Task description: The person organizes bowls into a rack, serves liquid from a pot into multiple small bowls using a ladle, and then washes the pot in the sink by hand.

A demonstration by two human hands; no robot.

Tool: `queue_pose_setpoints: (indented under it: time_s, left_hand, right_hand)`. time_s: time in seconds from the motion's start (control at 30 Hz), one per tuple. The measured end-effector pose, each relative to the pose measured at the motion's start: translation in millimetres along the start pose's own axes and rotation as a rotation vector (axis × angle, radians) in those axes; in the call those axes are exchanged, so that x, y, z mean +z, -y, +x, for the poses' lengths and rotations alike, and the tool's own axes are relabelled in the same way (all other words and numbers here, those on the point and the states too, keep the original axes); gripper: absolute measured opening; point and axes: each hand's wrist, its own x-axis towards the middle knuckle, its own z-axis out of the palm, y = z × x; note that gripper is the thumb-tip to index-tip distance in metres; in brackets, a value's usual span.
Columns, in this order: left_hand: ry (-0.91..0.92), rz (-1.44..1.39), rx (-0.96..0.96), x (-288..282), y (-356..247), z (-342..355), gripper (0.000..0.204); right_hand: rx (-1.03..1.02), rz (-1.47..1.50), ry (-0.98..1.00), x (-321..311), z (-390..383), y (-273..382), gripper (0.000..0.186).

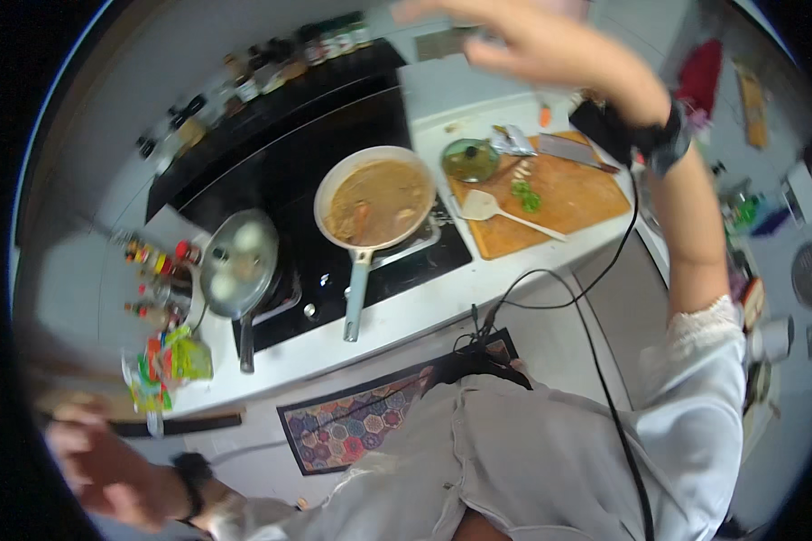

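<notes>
White counter (388, 312) runs across, black stove (290, 185) set in it. 2 pans on the stove: open pan (354, 293) on the right burner, brown liquid with chunks in it, handle toward the person; lidded pan (239, 266) on the left, round white pieces visible through the glass

Right of the stove: wooden cutting board (573, 209). On it, cleaver (570, 150) near the back edge, white spatula (503, 215) lying toward the front left, small heap of chopped greens (526, 197). Green glass dish (469, 160) by the back left corner

Hands: right hand (523, 36) up high at the top edge, blurred, fingers spread wide, nothing visible in it. Left hand (99, 460) low left, nearest the bagged packages (180, 359) — too blurred to tell its grip, no held thing visible. Neither seen touching cookware

Step, my read: cooking underway, hands between handling steps; greens are out on the board, not in the pan. Next move, if it's stirring: right hand down to the spatula handle, left steadying the pan handle — clear of the hot rim
</notes>
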Motion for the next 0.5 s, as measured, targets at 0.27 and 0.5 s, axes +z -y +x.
queue_pose_setpoints:
  time_s: [0.27, 0.5]
  left_hand:
    - [-0.223, -0.193, -0.369, 212, 77, -58, 0.036]
    - [0.251, -0.380, -0.220, 377, 22, -13, 0.028]
  right_hand:
    - [1.132, 0.120, 0.162, 76, -296, 116, 0.038]
    - [1.602, 0.235, -0.031, 68, -428, 232, 0.033]
